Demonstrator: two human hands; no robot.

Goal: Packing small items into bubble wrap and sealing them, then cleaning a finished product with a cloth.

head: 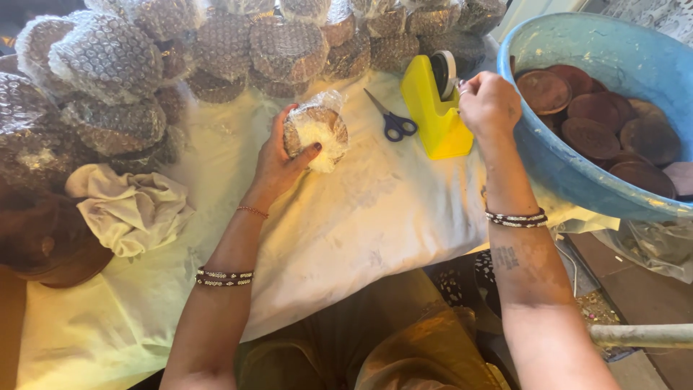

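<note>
My left hand (278, 162) grips a round brown disc wrapped in bubble wrap (316, 131), holding it upright on the white cloth (361, 217) that covers the table. My right hand (488, 105) is at the top of a yellow tape dispenser (436, 115), fingers pinched at the tape roll (443, 72); whether a strip of tape is between them is not clear. Blue-handled scissors (392, 121) lie flat between the wrapped disc and the dispenser.
Several bubble-wrapped discs (224, 50) are stacked along the far side. A big blue basin (577, 159) at right holds several bare brown discs (592, 119). A crumpled cream cloth (130, 209) lies at left, beside a dark brown object (43, 238).
</note>
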